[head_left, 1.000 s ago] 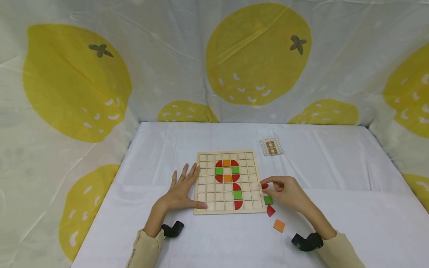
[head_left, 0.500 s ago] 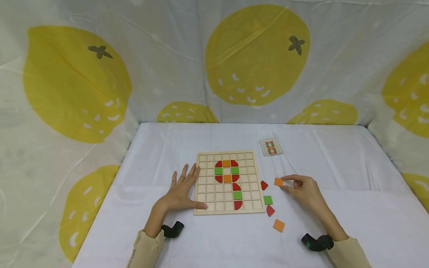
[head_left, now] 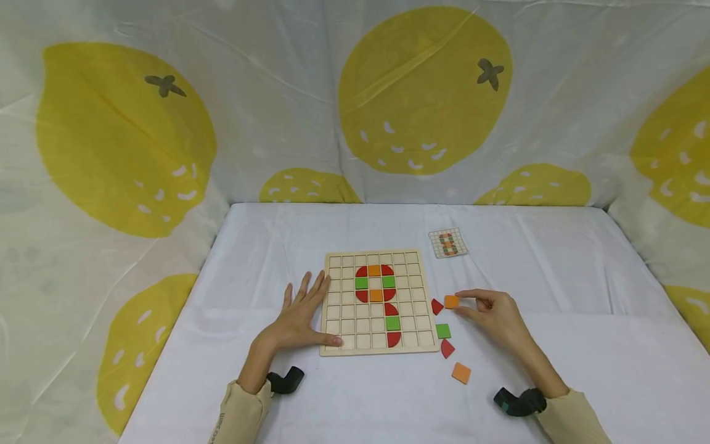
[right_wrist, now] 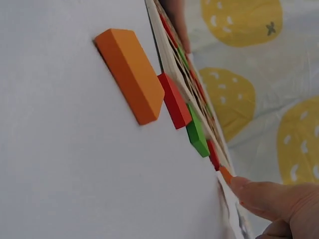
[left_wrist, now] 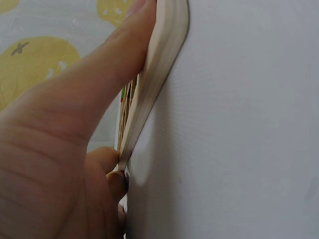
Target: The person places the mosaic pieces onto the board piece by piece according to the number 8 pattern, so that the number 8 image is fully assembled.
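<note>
A wooden grid board point(head_left: 355, 345) lies on the white table, holding red quarter-round, green square and orange square tiles. My left hand point(head_left: 296, 320) spreads at its left side, thumb on the lower left corner and fingertips at the left edge; the left wrist view shows the thumb point(left_wrist: 114, 59) along the rim. To the right of the board, my right hand point(head_left: 493, 314) pinches an orange square tile point(head_left: 452, 302) between thumb and forefinger. Just left of that tile lies a red quarter-round tile point(head_left: 437, 306). A green square tile point(head_left: 443, 331) is below it.
Nearer the front lie another red quarter-round tile point(head_left: 447, 348) and another orange square tile point(head_left: 461, 373), the latter large in the right wrist view. A small pattern card point(head_left: 448, 243) with a printed figure lies behind the board. Lemon-print cloth point(head_left: 427, 92) hangs behind the table.
My right hand first moved right, away from the red tile near the board, and appeared with an orange square tile. Since then it has shifted slightly left with it. My left hand stays put.
</note>
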